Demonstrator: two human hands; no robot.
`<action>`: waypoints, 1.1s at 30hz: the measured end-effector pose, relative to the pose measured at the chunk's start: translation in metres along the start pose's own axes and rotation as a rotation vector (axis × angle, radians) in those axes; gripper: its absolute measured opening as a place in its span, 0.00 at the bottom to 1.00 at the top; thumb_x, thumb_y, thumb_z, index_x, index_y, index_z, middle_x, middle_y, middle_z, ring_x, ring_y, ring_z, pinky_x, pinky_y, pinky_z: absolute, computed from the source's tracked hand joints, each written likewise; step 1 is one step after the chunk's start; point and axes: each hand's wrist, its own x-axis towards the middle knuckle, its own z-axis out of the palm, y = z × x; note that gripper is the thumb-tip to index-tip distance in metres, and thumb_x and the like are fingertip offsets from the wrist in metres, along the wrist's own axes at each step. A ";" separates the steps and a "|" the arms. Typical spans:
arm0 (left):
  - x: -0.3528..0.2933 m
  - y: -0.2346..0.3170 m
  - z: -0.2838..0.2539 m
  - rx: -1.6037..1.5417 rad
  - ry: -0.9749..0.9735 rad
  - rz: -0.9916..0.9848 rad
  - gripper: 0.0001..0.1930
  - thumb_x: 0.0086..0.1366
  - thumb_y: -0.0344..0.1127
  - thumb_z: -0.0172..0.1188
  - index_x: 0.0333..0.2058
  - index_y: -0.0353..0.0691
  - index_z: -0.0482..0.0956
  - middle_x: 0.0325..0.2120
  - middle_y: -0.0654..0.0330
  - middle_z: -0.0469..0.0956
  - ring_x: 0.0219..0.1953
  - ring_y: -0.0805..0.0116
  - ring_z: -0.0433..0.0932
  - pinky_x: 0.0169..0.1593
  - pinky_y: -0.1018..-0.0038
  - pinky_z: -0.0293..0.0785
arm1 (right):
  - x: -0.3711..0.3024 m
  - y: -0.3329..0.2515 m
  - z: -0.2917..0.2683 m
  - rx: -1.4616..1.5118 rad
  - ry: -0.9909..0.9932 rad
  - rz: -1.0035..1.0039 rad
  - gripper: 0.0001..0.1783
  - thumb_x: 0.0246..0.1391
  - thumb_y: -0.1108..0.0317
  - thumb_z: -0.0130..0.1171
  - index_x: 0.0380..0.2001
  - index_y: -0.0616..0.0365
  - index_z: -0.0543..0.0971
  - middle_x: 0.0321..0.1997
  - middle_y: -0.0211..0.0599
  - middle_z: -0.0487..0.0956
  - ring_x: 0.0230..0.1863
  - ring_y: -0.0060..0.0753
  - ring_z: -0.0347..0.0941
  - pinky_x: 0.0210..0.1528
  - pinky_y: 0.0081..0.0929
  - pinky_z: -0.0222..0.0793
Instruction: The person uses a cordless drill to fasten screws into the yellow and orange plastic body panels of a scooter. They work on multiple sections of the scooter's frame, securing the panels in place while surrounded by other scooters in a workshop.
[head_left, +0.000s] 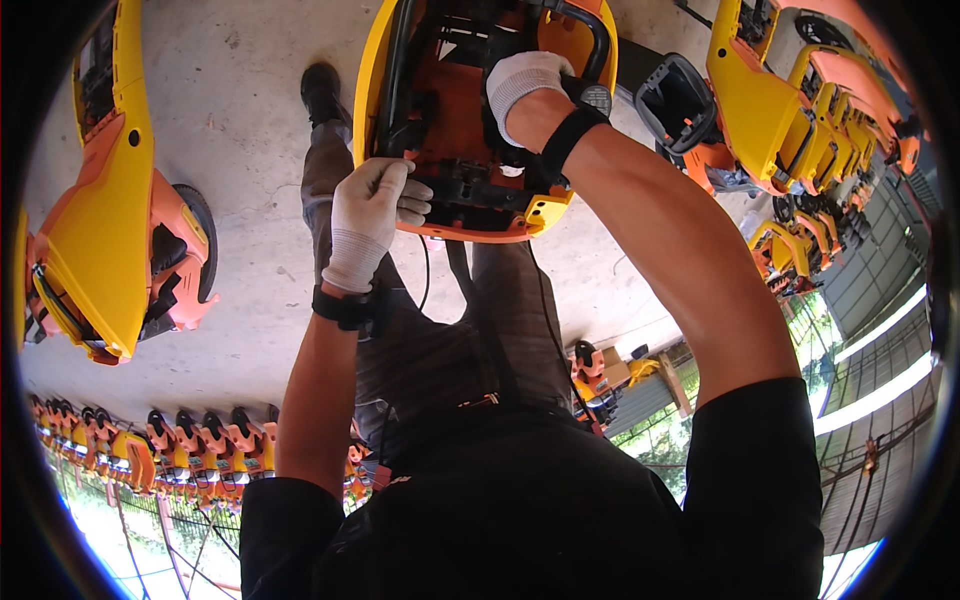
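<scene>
In front of me is the opened body of a yellow-and-orange scooter, with black tubes and parts inside its orange hollow. My left hand, in a white knit glove, is at the near left rim of the body. Its fingers are curled together, and what lies between them cannot be made out. My right hand, gloved the same way, reaches into the right side of the hollow beside a black curved tube. Its fingers bend downward and are mostly hidden behind the back of the hand. A black bracket spans the near end of the hollow.
Another yellow-and-orange scooter stands at the left. More scooters crowd the right side, with a dark grey hollow housing nearest. A long row of scooters lines the fence. A thin black cable hangs below the body.
</scene>
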 end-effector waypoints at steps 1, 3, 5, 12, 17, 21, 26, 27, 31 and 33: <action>0.000 -0.001 0.000 0.002 0.000 0.008 0.12 0.75 0.34 0.51 0.41 0.30 0.78 0.26 0.54 0.84 0.23 0.69 0.83 0.30 0.76 0.82 | -0.001 0.000 0.000 -0.012 0.006 -0.003 0.29 0.35 0.68 0.80 0.47 0.49 0.86 0.49 0.34 0.85 0.48 0.40 0.82 0.46 0.53 0.77; 0.000 -0.002 0.000 -0.009 -0.001 0.007 0.12 0.74 0.34 0.51 0.41 0.30 0.79 0.26 0.54 0.84 0.23 0.69 0.83 0.29 0.76 0.82 | -0.002 0.001 -0.003 -0.006 -0.009 -0.013 0.28 0.36 0.68 0.79 0.47 0.49 0.86 0.49 0.34 0.85 0.48 0.41 0.82 0.46 0.53 0.77; 0.000 -0.002 0.000 -0.013 0.000 0.003 0.12 0.74 0.34 0.51 0.41 0.30 0.79 0.26 0.53 0.84 0.23 0.69 0.83 0.29 0.76 0.82 | -0.001 0.001 -0.001 -0.011 0.007 -0.022 0.27 0.37 0.68 0.78 0.46 0.49 0.86 0.49 0.34 0.85 0.48 0.42 0.82 0.46 0.53 0.77; 0.001 -0.001 0.000 0.003 0.004 -0.005 0.13 0.74 0.35 0.51 0.41 0.30 0.79 0.26 0.54 0.84 0.23 0.69 0.83 0.29 0.76 0.82 | -0.001 0.005 0.003 -0.020 0.090 -0.105 0.26 0.39 0.66 0.77 0.46 0.53 0.85 0.48 0.39 0.84 0.48 0.43 0.82 0.45 0.53 0.77; -0.001 0.002 0.001 -0.019 0.013 -0.005 0.12 0.74 0.35 0.51 0.41 0.30 0.79 0.25 0.55 0.84 0.23 0.70 0.83 0.29 0.77 0.82 | -0.028 -0.003 0.010 -0.174 0.390 -0.101 0.25 0.46 0.67 0.70 0.49 0.63 0.78 0.44 0.44 0.83 0.44 0.43 0.81 0.42 0.47 0.77; 0.001 0.002 -0.001 -0.015 -0.001 -0.001 0.13 0.74 0.35 0.51 0.41 0.31 0.79 0.26 0.55 0.84 0.23 0.70 0.83 0.29 0.77 0.82 | -0.052 -0.011 0.007 -0.206 0.550 -0.083 0.20 0.53 0.68 0.64 0.50 0.58 0.78 0.43 0.39 0.80 0.47 0.38 0.77 0.44 0.42 0.74; 0.005 -0.007 -0.005 0.002 -0.041 -0.002 0.13 0.75 0.37 0.51 0.43 0.32 0.78 0.27 0.55 0.84 0.24 0.69 0.83 0.30 0.77 0.82 | -0.121 0.019 -0.012 -0.120 0.554 -0.194 0.15 0.54 0.67 0.62 0.46 0.55 0.79 0.40 0.34 0.77 0.45 0.33 0.74 0.43 0.31 0.69; 0.004 -0.006 -0.004 -0.019 -0.040 -0.001 0.13 0.75 0.37 0.51 0.42 0.33 0.78 0.27 0.55 0.84 0.24 0.69 0.83 0.30 0.77 0.82 | -0.136 0.028 -0.009 -0.070 0.596 -0.170 0.13 0.55 0.66 0.61 0.44 0.54 0.80 0.39 0.35 0.77 0.44 0.33 0.75 0.43 0.33 0.70; 0.005 -0.016 0.000 -0.021 -0.075 0.014 0.11 0.75 0.36 0.51 0.42 0.32 0.77 0.27 0.55 0.83 0.25 0.69 0.83 0.29 0.76 0.81 | -0.216 0.071 0.032 0.241 0.786 -0.006 0.16 0.52 0.64 0.64 0.43 0.56 0.79 0.37 0.38 0.76 0.43 0.41 0.74 0.44 0.37 0.71; 0.005 -0.024 0.001 -0.006 -0.098 0.073 0.11 0.74 0.35 0.52 0.43 0.33 0.77 0.28 0.56 0.82 0.26 0.71 0.81 0.31 0.76 0.81 | -0.263 0.085 0.064 0.474 0.936 0.119 0.21 0.49 0.63 0.68 0.46 0.58 0.77 0.39 0.41 0.76 0.44 0.48 0.74 0.47 0.41 0.72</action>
